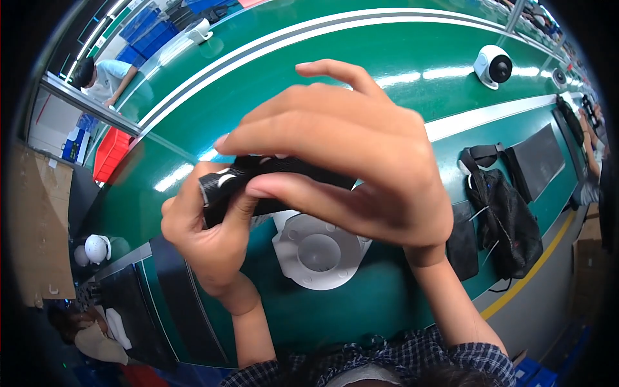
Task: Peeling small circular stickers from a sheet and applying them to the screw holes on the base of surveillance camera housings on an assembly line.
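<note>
Both of my hands hold a black strap-like piece (240,178) with white oval spots, raised above the bench. My left hand (213,242) pinches its left end between thumb and fingers. From the right, my right hand (380,164) grips it between thumb and fingers, with one finger lifted away. My fingers cover much of the piece, so its full shape is hidden. Beneath my hands, a white plastic part (335,277) with a round recess and an angular flange rests on the green bench top (380,303).
White cameras stand at the far right (493,67), far left (198,31) and near left (98,248). A black bag (509,222) and dark mats (538,158) lie to the right. A red bin (111,155) sits at left. Other people work at the left and right edges.
</note>
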`<state>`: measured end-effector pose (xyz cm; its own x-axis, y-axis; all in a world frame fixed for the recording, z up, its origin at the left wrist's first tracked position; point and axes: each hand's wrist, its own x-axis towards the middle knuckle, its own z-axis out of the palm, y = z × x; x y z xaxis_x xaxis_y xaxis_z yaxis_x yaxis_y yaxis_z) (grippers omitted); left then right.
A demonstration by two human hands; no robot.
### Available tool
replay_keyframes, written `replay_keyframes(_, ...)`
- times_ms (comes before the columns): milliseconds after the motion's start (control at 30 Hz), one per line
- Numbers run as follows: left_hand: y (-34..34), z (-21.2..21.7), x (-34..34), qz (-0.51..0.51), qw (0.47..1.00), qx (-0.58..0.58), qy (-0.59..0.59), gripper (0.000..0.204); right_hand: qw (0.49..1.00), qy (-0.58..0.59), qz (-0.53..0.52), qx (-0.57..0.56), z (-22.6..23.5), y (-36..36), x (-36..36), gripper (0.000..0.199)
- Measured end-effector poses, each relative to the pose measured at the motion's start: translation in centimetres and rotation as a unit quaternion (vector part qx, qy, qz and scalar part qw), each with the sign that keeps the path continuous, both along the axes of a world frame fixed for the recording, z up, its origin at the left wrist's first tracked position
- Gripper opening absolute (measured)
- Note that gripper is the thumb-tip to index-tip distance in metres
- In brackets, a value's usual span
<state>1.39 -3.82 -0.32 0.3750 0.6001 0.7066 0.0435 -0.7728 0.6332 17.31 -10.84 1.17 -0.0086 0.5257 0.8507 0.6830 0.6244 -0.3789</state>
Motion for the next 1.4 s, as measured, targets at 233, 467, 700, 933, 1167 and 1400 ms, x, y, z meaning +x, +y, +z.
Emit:
replay_keyframes(233,-0.5,0.4,0.4,0.014,0.999,0.007,0.046,0.018,0.996,-0.001,-0.085,0.026,0.1,-0.4,-0.8,0.021)
replay_keyframes(467,-0.4,0.2,0.7,0.06,0.998,0.01,0.011,0.019,0.996,0.055,-0.03,0.063,0.1,0.0,-0.4,0.025)
replay_keyframes(700,-0.4,-0.1,0.6,0.072,0.997,0.019,0.004,0.019,0.998,0.033,-0.054,0.02,-0.4,0.9,-1.7,0.041)
replay_keyframes(933,-0.1,0.2,0.2,0.026,0.999,-0.011,0.034,0.016,0.955,0.029,-0.165,0.244,-1.3,3.4,-2.3,0.022)
replay_keyframes(1167,-0.6,0.5,-0.1,-0.022,0.998,-0.052,0.033,0.015,0.971,0.039,-0.104,0.211,-1.1,3.1,-1.8,0.03)
replay_keyframes(1400,-0.6,0.2,0.3,0.018,0.999,-0.022,0.023,0.015,0.957,0.033,-0.145,0.25,-0.8,3.1,-1.9,0.03)
